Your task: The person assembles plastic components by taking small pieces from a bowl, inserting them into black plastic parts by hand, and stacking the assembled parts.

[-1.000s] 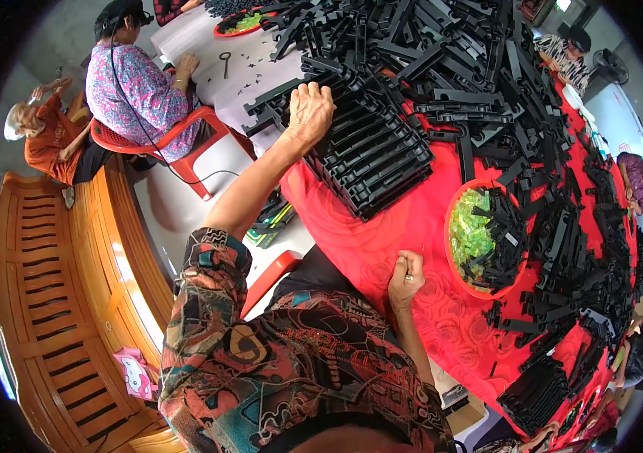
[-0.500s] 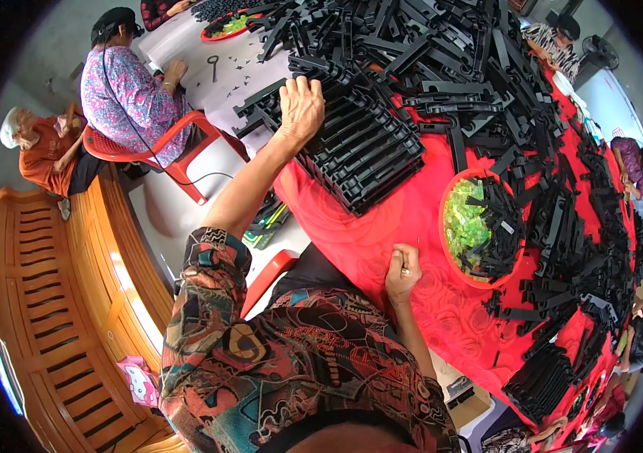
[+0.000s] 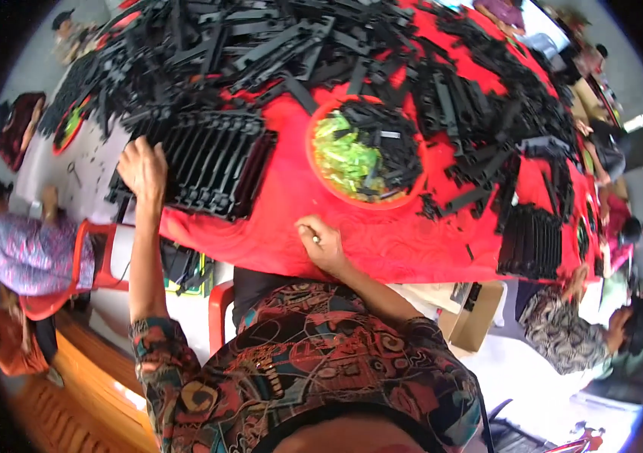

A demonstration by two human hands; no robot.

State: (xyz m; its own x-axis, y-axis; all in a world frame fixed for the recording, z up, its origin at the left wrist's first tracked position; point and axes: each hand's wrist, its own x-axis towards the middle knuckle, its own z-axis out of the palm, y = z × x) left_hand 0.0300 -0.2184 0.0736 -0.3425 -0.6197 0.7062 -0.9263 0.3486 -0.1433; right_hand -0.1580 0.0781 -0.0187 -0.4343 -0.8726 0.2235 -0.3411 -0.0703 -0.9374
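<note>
Left hand half-curled at stack, right hand loosely fisted, holds unclear: bump could spill stack off near edge of tabletop.

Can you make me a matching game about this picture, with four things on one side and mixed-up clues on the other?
Things:
1. Left hand
2. Right hand
3. Round tub
4. Cardboard box

Clues:
A. Full of green pieces and black pieces
B. Brown, beyond the table's near edge
C. At the left end of the neat row of black parts
D. Curled up over the red cloth

Right pairs: 1-C, 2-D, 3-A, 4-B
</note>
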